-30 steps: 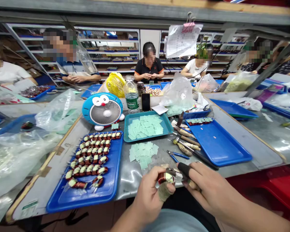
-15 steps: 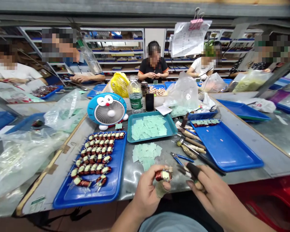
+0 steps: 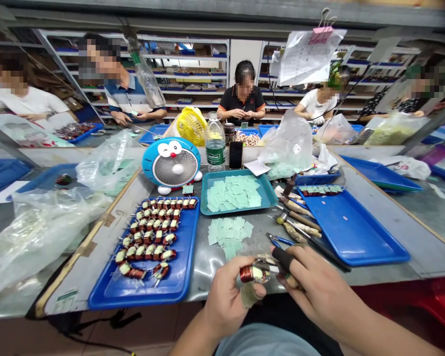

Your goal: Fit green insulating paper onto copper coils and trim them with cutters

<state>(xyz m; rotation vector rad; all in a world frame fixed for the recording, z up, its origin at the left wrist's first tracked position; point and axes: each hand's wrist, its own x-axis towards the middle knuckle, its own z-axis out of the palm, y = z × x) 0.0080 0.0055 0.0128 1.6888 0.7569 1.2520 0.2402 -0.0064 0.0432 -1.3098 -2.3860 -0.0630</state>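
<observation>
My left hand (image 3: 226, 299) pinches a coil (image 3: 247, 274) wound with copper-red wire, with a pale yellow block on it. A greenish wrap covers its thumb. My right hand (image 3: 313, 269), with a black sleeve on one finger, is closed around a small tool with a flat metal blade (image 3: 273, 268); the fingers hide most of its handle. The blade's tip is at the coil's right end, though contact is hard to make out. Just beyond the hands, a pile of thin green square sheets (image 3: 230, 232) lies on the metal bench.
Rows of similar coils fill part of the blue tray (image 3: 185, 277) at left. A teal tray (image 3: 272, 201) holds more green sheets. Pliers (image 3: 280, 240) and wooden-handled tools (image 3: 296, 210) lie right, beside another blue tray (image 3: 367, 232). A fan (image 3: 172, 163) and bottle (image 3: 215, 143) stand behind.
My right hand has moved left, bringing the blade up to the coil in my left hand. The whole view has shifted slightly, so the bench appears further right.
</observation>
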